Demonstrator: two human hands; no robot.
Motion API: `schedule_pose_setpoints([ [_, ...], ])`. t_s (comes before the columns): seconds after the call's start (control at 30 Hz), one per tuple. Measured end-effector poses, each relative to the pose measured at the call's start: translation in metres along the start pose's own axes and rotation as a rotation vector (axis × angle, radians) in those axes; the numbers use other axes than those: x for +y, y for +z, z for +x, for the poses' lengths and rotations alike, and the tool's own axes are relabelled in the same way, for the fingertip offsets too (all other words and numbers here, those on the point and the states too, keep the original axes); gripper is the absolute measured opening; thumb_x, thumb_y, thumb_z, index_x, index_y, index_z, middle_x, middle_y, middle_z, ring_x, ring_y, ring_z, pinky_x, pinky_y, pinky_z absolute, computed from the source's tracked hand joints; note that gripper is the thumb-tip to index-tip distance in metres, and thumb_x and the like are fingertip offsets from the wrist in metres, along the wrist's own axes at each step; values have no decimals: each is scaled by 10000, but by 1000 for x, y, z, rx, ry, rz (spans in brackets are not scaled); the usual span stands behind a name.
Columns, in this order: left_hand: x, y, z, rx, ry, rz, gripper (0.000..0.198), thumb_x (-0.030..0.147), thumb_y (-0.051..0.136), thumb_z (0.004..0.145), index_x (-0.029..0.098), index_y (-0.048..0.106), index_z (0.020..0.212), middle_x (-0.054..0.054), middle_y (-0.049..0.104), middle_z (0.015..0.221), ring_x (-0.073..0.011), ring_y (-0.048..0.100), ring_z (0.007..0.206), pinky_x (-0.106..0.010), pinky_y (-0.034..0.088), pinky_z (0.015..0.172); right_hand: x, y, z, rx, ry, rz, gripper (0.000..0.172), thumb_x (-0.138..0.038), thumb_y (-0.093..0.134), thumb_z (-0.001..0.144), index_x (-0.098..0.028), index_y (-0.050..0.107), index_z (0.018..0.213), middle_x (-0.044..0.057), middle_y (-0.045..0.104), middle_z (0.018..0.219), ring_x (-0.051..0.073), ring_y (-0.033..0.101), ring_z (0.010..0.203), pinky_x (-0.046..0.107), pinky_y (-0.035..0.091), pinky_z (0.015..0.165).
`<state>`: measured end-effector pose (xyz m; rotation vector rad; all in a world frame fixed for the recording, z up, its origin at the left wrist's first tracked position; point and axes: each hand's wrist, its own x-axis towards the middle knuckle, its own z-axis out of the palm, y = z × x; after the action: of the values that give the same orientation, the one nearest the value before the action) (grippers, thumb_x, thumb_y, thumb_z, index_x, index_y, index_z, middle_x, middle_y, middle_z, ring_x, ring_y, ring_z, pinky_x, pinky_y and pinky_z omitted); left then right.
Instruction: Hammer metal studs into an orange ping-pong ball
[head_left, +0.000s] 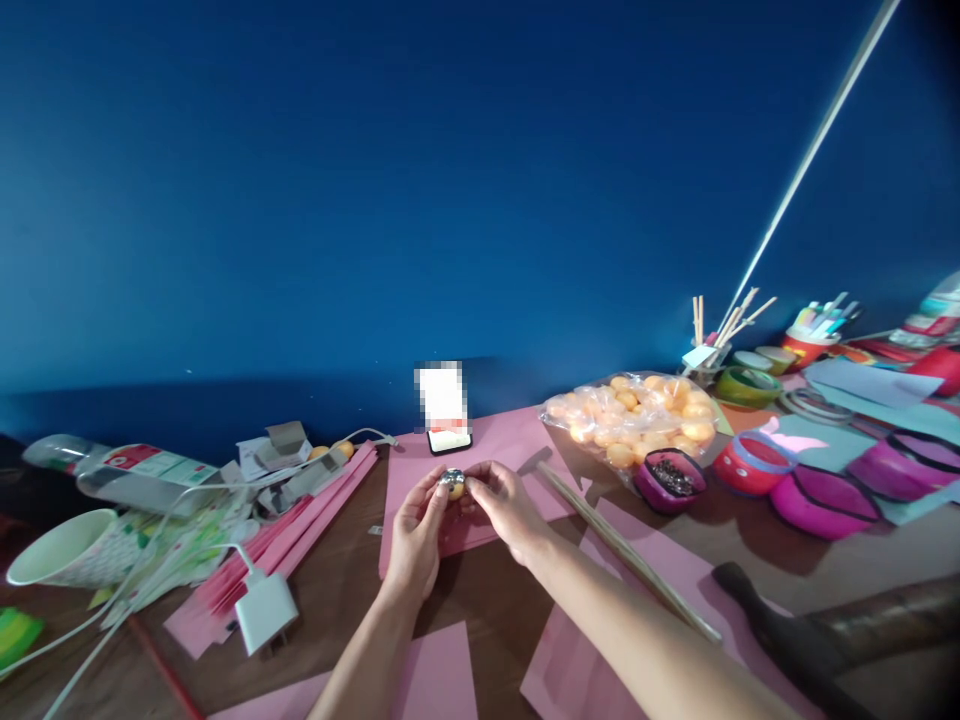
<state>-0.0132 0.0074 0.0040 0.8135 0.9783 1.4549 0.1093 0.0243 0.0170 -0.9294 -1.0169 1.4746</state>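
Note:
Both hands meet over pink paper (525, 450) in the middle of the table. Between their fingertips is a small round ball (454, 490), shiny silver on top and yellow-orange below. My left hand (417, 530) pinches its left side with thumb and fingers. From the right, my right hand (507, 508) has its thumb and fingertips closed on the ball's other side. The fingers cover part of it, so I cannot make out whether the silver part is separate. Just behind the hands a phone (450, 440) stands upright, its screen blurred out.
Right of the hands lie a wooden stick (630, 550), a plastic bag of orange balls (645, 410), a purple bowl of small dark pieces (671, 478) and a hammer (832, 630). A white charger (266, 608), paper cup (67, 548) and plastic bottle (142, 475) are left.

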Motion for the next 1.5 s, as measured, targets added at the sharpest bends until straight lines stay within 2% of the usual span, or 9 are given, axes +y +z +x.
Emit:
schedule_pose_setpoints([
  [0.17,0,1,0,14,19,24,509,343,634,717,150,519,1174,-105,667,980,-204,633,888,-323,482,797,2,-2,-1,-78,-83,-126,279,-292,622,713,-178,580,965,47,650,944,157,627,767,273,518,680],
  [0.33,1,1,-2,13,9,45,531,348,631,717,149,506,1193,-103,676,949,-204,648,838,-319,497,753,4,-1,-4,-60,-188,-301,290,-263,636,694,-185,586,969,58,641,983,156,621,749,283,508,698],
  [0.43,2,2,-3,-2,13,23,519,363,613,732,156,509,1196,-110,670,981,-205,646,843,-315,498,748,4,0,-4,-69,-206,-301,308,-279,642,695,-188,575,981,59,638,984,152,616,735,283,506,696],
  [0.6,2,3,-2,-10,-12,-72,498,411,585,745,158,534,1171,-107,671,977,-212,645,843,-325,503,743,1,0,-5,-101,-155,-175,315,-327,636,711,-182,568,981,58,644,973,164,627,775,272,508,675],
  [0.8,4,1,-1,-35,-5,-84,468,333,622,739,182,524,1171,-98,647,1049,-201,628,901,-318,490,782,-2,2,-7,-115,-104,-102,328,-322,618,737,-192,576,1034,38,656,941,135,612,724,251,497,655],
  [1.03,5,4,-3,-84,7,-94,390,309,647,717,178,587,1080,-92,646,1046,-208,621,920,-350,479,825,-5,2,-6,-119,-27,6,289,-333,620,727,-180,605,972,37,667,907,141,613,736,247,487,634],
  [1.2,3,1,-4,-85,11,-81,341,279,660,704,173,607,1024,-78,653,1008,-206,620,923,-350,471,845,-5,0,-5,-109,-26,-16,298,-324,622,719,-181,601,979,45,670,903,175,620,840,266,491,679],
  [1.5,3,6,-7,-110,18,-78,375,256,628,739,192,561,1102,-77,633,1058,-203,604,961,-338,468,849,-5,1,-5,-105,4,-17,305,-379,613,729,-168,620,949,50,673,850,171,628,741,292,505,666],
])
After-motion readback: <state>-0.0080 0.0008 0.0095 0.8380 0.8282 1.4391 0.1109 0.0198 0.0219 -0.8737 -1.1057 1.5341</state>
